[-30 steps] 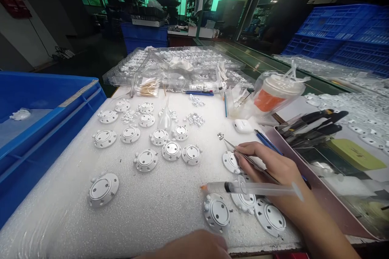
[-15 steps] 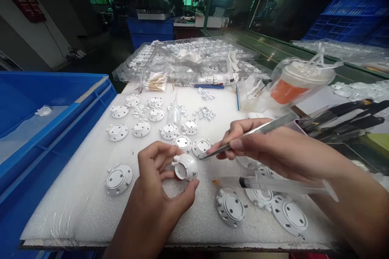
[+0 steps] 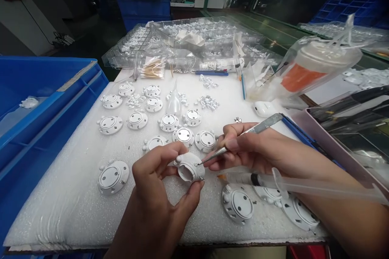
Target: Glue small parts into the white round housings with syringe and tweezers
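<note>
My left hand (image 3: 161,194) is over the near half of a white foam sheet (image 3: 69,204), fingers and thumb curled round a small white part (image 3: 192,161) and gripping it by its edges. The part is held above the foam, tilted, its round opening facing toward me. My right hand (image 3: 253,145), also over the foam, is closed on metal tweezers (image 3: 261,124), held like a pen. Their point seems to touch the part's right side, though it is too small to be certain.

White discs (image 3: 114,177) with two dark dots each lie on the foam, most at its left and middle, a few at its near right. A clear syringe (image 3: 304,186) shows over the foam's near right. Swabs (image 3: 152,68) are at the foam's far edge, with clear trays (image 3: 121,60) of white pieces beyond. A blue bin (image 3: 60,87) stands left of the foam; a bagged cup (image 3: 306,75) is at its far right.
</note>
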Motion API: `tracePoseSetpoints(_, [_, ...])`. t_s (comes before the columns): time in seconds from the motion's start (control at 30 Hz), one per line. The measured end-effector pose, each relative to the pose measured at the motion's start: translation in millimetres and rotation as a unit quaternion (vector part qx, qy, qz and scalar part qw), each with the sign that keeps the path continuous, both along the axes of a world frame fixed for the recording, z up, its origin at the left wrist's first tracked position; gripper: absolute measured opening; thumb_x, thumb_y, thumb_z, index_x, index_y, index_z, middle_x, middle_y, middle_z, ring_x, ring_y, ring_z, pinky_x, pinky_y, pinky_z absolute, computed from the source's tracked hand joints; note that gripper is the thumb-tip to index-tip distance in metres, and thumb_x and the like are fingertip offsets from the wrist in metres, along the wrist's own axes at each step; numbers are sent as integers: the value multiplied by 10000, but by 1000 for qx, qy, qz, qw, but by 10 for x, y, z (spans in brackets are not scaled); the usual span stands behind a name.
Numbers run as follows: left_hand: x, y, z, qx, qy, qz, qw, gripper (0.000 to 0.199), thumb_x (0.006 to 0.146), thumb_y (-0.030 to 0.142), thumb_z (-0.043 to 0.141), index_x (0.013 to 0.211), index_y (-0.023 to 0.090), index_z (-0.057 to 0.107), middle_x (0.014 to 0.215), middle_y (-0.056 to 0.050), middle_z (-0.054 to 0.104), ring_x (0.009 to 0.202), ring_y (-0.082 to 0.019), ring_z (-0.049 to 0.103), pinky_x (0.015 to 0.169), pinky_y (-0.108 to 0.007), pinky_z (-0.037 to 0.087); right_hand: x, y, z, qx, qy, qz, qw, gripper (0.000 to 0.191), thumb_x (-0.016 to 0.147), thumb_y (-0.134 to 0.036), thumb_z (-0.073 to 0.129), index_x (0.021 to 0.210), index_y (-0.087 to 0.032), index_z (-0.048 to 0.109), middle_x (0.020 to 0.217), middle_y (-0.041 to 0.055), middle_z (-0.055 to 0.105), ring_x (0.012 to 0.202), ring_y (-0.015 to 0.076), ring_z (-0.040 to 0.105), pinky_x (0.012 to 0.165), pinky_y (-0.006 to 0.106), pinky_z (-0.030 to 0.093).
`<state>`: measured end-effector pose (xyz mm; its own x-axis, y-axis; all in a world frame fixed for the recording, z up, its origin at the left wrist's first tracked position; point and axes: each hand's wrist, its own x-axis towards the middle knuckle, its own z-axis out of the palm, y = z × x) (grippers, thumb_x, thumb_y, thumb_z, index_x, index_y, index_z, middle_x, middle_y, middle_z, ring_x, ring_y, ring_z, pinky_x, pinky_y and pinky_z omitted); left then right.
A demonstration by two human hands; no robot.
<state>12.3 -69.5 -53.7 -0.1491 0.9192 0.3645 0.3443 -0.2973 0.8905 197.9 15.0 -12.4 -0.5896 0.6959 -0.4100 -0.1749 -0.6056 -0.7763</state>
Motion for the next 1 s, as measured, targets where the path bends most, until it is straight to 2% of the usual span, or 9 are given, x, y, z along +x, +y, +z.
tracePoseSetpoints(0.23, [-11,-11,29,17,19,-21,999,642,732,-46,680,1186,265,349,1196,-22,562,1069,-137,637,839,-212,555,31,6,-49,33,2,23,999,119,824,-196,699,725,-139,667,776,55,727,858,212,741,822,272,564])
tracePoseSetpoints(0.4, [-24,-21,32,9,25,-26,999,657,726,-54,682,1184,272,343,1207,-17,563,1095,-135,629,840,-201,548,31,7,-46,41,-20,27,999,131,809,-220,712,714,-145,664,724,44,731,834,207,744,757,235,565])
tracePoseSetpoints(0.5, [-42,-32,10,1,22,-27,999,638,743,-32,680,1194,278,351,1226,-14,565,1116,-144,623,867,-220,550,40,0,-37,51,-47,27,997,135,809,-244,718,728,-148,669,769,54,746,836,208,743,755,232,563])
tracePoseSetpoints(0.63, [-67,-35,-26,13,23,-34,999,648,744,-24,681,1210,287,355,1240,-16,560,1115,-149,622,870,-236,558,32,-15,-30,15,-20,27,999,109,823,-224,707,758,-146,669,850,90,763,863,191,738,807,243,557])
tracePoseSetpoints(0.73, [-70,-36,-27,14,18,-40,999,647,750,-22,679,1212,291,352,1246,-21,552,1116,-158,619,870,-257,565,20,-22,-30,-13,8,23,1000,110,831,-208,684,740,-152,656,823,85,762,843,178,739,770,226,558])
tracePoseSetpoints(1.0, [-41,-56,41,-22,6,-34,999,604,768,-20,674,1180,289,358,1243,-4,561,1125,-144,625,891,-235,555,37,-17,-26,8,7,30,999,112,856,-225,694,775,-157,657,849,62,763,869,177,735,823,250,552])
